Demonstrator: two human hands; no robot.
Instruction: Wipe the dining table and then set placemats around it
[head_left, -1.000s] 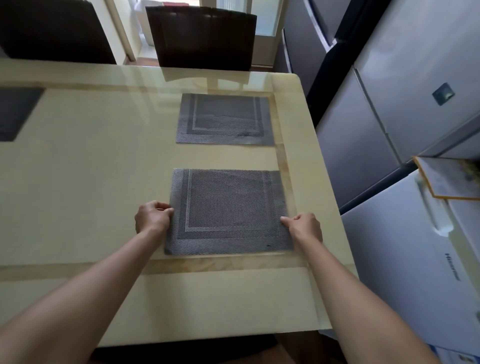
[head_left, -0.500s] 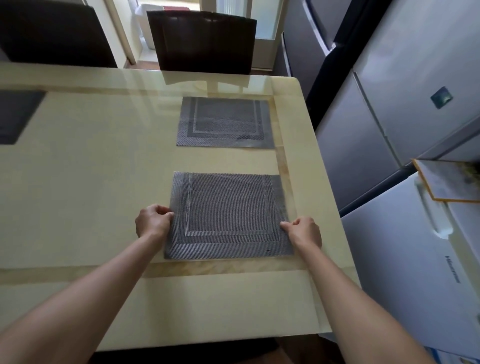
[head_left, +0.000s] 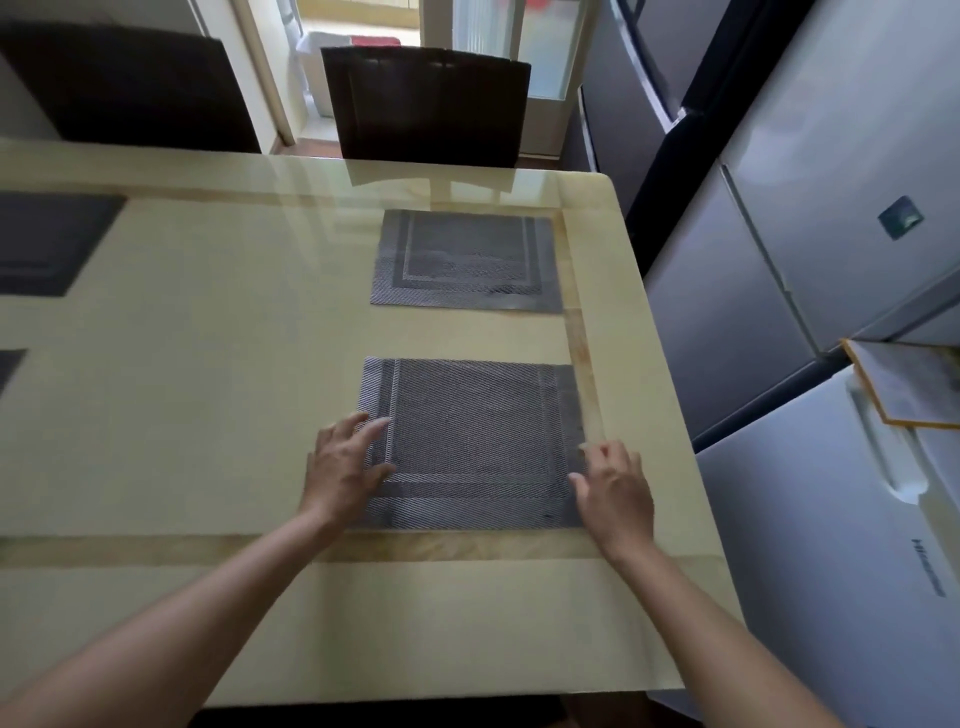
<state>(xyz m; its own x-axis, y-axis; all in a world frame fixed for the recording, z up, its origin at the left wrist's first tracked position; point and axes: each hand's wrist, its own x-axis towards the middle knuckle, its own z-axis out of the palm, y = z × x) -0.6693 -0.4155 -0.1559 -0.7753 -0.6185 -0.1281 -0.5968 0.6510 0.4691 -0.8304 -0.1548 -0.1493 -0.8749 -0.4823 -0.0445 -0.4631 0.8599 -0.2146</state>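
Note:
A grey woven placemat (head_left: 475, 441) lies flat on the glossy cream dining table (head_left: 182, 395), near its right side. My left hand (head_left: 343, 467) rests with fingers spread on the mat's left edge. My right hand (head_left: 615, 491) is open at the mat's right edge, fingertips touching it. A second grey placemat (head_left: 467, 262) lies farther away, in front of a dark chair (head_left: 426, 104). Two more mats show at the left edge of view: a third placemat (head_left: 49, 244) and a corner of another placemat (head_left: 9, 364).
Another dark chair (head_left: 124, 83) stands at the table's far left. Grey refrigerators (head_left: 810, 218) and a white appliance (head_left: 831, 545) line the right side, close to the table edge. A framed board (head_left: 904, 384) lies on the white appliance.
Both hands were pinching the near mat's side edges; now their fingers are spread and flat on it. The view has tilted slightly upward.

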